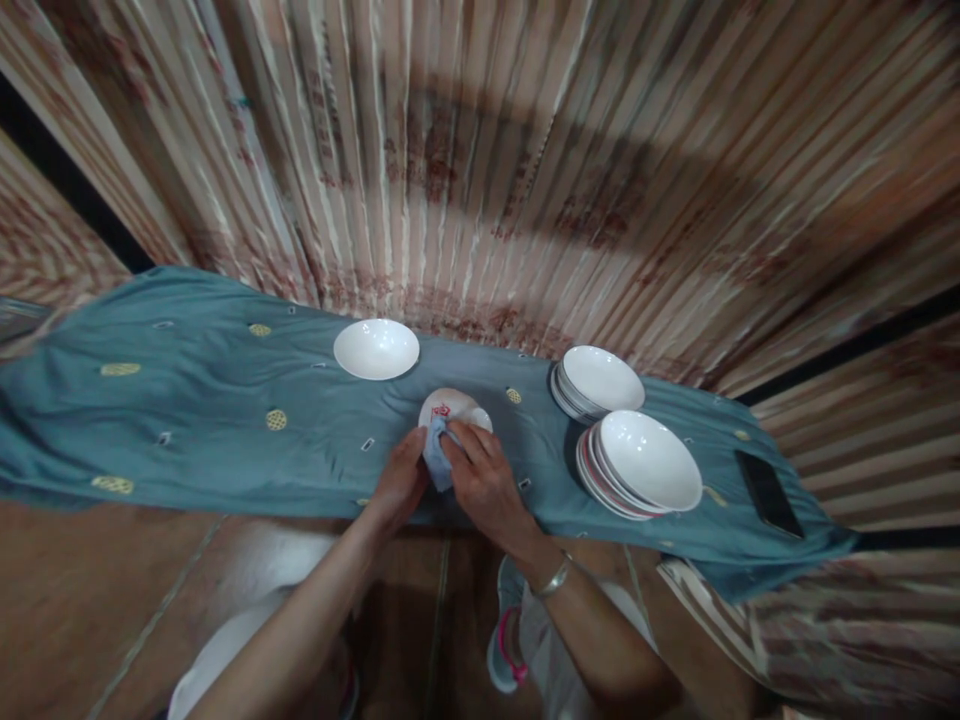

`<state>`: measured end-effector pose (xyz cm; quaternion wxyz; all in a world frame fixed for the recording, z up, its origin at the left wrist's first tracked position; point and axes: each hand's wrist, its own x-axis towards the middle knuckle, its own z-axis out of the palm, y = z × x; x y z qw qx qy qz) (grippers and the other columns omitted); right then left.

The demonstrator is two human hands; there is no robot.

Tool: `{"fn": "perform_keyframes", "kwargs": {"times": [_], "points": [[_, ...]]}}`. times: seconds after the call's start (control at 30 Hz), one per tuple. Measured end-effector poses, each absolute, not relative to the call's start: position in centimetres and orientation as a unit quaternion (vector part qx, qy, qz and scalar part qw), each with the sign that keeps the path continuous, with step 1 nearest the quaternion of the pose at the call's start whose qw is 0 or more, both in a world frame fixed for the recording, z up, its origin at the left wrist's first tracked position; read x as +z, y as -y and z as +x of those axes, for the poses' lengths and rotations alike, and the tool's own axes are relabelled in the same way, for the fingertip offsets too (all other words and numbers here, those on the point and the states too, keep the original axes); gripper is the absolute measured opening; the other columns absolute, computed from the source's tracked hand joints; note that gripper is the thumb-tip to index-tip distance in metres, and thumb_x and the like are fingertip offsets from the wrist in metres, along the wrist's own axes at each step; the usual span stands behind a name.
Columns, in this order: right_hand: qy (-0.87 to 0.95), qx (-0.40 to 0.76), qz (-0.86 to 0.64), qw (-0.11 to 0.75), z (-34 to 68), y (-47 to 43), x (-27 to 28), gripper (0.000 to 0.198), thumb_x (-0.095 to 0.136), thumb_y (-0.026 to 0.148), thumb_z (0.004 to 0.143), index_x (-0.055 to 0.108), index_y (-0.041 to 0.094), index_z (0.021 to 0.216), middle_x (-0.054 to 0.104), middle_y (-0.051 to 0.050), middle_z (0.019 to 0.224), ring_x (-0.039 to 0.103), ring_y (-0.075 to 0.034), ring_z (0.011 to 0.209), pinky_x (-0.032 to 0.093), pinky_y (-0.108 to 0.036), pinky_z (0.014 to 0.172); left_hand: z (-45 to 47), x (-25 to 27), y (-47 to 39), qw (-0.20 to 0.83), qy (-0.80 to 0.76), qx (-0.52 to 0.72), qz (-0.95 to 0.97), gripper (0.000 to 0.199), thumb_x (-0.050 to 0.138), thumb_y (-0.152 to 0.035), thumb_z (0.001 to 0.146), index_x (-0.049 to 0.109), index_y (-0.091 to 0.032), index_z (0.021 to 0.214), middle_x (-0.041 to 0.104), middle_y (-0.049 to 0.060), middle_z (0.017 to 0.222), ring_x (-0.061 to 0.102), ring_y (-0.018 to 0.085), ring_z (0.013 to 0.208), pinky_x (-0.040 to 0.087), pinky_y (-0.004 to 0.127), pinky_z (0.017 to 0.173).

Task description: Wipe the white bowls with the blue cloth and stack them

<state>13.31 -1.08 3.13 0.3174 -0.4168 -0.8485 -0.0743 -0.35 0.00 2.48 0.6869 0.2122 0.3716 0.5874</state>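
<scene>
Over a wrinkled teal tablecloth [202, 400], the left hand [403, 472] grips the edge of a smooth, red-marked white dish [437, 404]; the right hand's [482, 478] bent fingers hold a crumpled blue cloth [437, 458] against it. Roundish, without a clear long axis, the dish seems tilted, its facing uncertain.

L hand [405, 470] holds wht bowl [448, 403], R hand [480, 478] w/ blue cloth [436, 462].

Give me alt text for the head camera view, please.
A person's left hand grips a red-marked white dish while the right hand presses a light-blue cloth to it over a teal tablecloth. To the left stands one white bowl; to the right, two stacks of white bowls and a phone.
</scene>
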Motion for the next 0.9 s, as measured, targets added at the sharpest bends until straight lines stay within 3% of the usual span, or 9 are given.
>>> {"fn": "perform_keyframes", "kwargs": {"times": [0.17,0.5,0.63,0.73,0.9], "points": [[0.842,-0.021,-0.432,0.321,13.5,-0.7,3.8,0.041,0.047,0.013,0.092,0.061,0.016,0.131,0.058,-0.016,0.14,0.05,-0.028,0.132,0.042,-0.049,0.112,0.2,2.8,0.7,0.682,-0.357,0.572,0.283,0.032,0.075,-0.037,0.076,0.073,-0.017,0.101,0.075,0.008,0.098,0.066,0.024,0.1,0.051,0.03,0.086],[0.772,0.102,-0.478,0.407,15.5,-4.0,5.2,0.039,0.041,0.017,0.09,0.065,0.017,0.121,0.067,-0.012,0.127,0.06,-0.022,0.121,0.044,-0.04,0.109,0.8,2.3,1.4,0.662,-0.384,0.525,0.372,0.024,0.075,-0.035,0.075,0.076,-0.017,0.091,0.075,0.006,0.087,0.064,0.024,0.088,0.049,0.028,0.078],[0.711,0.202,-0.51,0.44,17.0,-5.8,4.7,0.03,0.043,0.02,0.088,0.07,0.022,0.101,0.074,-0.005,0.096,0.067,-0.02,0.09,0.053,-0.033,0.085,0.8,3.0,1.7,0.649,-0.407,0.508,0.394,0.015,0.077,-0.031,0.074,0.077,-0.017,0.079,0.073,0.004,0.076,0.062,0.022,0.078,0.047,0.027,0.073],[0.652,0.288,-0.536,0.452,18.1,-6.9,3.8,0.024,0.044,0.027,0.087,0.066,0.023,0.082,0.063,0.001,0.067,0.058,-0.018,0.064,0.049,-0.028,0.062,0.8,3.2,1.7,0.649,-0.409,0.501,0.4,0.015,0.077,-0.032,0.074,0.077,-0.017,0.077,0.073,0.004,0.074,0.062,0.021,0.077,0.047,0.025,0.071],[0.57,0.38,-0.538,0.49,18.8,-7.6,1.7,0.027,0.047,0.04,0.085,0.056,0.023,0.065,0.054,0.004,0.057,0.05,-0.015,0.056,0.043,-0.026,0.054,0.7,2.6,1.1,0.691,-0.376,0.518,0.336,0.034,0.081,-0.042,0.07,0.075,-0.014,0.088,0.076,0.008,0.085,0.067,0.023,0.082,0.05,0.028,0.071]]}}
